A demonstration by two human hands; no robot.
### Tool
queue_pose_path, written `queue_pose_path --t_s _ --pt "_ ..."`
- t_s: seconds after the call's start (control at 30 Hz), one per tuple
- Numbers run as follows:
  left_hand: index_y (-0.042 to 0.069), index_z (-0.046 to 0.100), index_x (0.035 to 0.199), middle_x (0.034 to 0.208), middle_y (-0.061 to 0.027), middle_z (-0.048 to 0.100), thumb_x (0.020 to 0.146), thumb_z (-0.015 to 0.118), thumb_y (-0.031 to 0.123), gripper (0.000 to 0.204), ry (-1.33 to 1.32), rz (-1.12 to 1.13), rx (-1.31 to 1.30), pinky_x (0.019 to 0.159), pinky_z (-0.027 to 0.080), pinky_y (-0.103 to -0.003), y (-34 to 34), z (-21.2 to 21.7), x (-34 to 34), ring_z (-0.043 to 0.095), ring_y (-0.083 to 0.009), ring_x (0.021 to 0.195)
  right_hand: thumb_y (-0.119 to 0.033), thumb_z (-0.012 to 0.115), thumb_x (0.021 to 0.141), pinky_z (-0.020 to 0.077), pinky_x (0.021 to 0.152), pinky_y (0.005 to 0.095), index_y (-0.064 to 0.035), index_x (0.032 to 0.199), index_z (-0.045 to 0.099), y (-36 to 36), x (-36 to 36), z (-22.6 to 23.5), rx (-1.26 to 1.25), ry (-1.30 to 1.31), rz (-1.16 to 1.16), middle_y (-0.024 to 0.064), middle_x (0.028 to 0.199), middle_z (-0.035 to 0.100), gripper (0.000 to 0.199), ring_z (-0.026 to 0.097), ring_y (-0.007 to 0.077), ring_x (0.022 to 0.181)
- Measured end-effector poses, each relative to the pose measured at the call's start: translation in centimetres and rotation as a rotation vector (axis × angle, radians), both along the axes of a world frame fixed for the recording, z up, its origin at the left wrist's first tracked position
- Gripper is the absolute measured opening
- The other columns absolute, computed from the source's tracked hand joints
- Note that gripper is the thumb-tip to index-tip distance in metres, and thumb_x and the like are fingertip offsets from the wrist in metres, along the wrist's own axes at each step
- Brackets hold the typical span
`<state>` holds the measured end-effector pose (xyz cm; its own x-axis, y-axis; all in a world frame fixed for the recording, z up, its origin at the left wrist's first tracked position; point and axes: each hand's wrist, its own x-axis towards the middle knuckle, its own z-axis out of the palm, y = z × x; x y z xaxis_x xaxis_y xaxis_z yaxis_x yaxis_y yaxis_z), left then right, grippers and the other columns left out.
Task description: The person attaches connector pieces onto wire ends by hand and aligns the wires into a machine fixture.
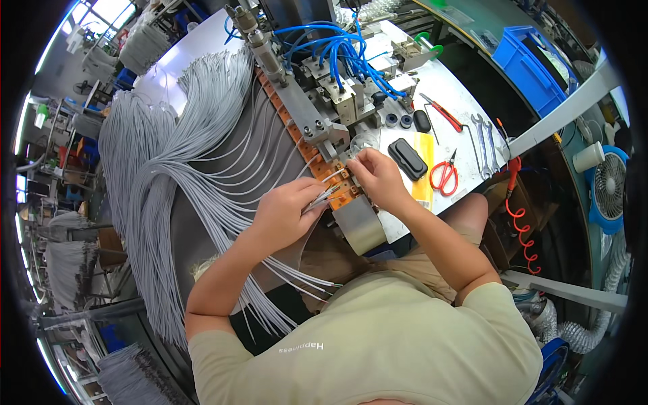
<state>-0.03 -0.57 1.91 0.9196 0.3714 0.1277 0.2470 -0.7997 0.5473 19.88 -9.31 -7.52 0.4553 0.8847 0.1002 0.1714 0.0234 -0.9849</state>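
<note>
My left hand [287,209] grips a few thin grey cables [322,197] near their ends, just left of an orange slotted rail [317,160]. My right hand [376,177] pinches one cable end at the rail's near end, fingertips touching the orange clips [341,174]. Several cables lie across the dark conveyor belt [250,145] with their ends seated in the rail. A big bundle of long grey cables [169,175] fans out to the left and runs under my left forearm.
A metal machine with blue air hoses [344,50] stands behind the rail. Red scissors [444,175], wrenches [486,138], red-handled pliers [445,115] and a black case [407,158] lie on the white bench at right. A blue bin [530,57] and a fan [611,182] sit farther right.
</note>
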Motion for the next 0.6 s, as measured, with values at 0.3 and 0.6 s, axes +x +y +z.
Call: queue_pose_path --t_s 0.3,0.6 --pt "0.010 0.069 0.106 0.107 -0.0036 0.070 0.077 0.074 0.016 0.030 -0.012 0.039 0.055 0.069 0.056 -0.037 0.3 -1.1 0.1 0.069 -0.0283 0.082 -0.020 0.065 0.096 0.0366 0.051 0.0245 -0.0018 0.088 0.058 0.3 0.4 0.2 -0.122 0.039 0.029 -0.0021 0.065 0.054 0.021 0.046 0.0040 0.057" --pt "0.012 0.068 0.104 0.106 -0.0031 0.070 0.073 0.074 0.013 0.031 -0.056 0.063 0.244 0.066 0.055 -0.035 -0.2 -0.7 -0.1 0.069 -0.0254 0.081 -0.021 0.066 0.095 0.0396 0.050 0.0266 0.0005 0.088 0.060 0.0 -0.3 0.9 0.017 -0.200 -0.041 0.0055 0.064 0.061 0.023 0.050 0.0068 0.055"
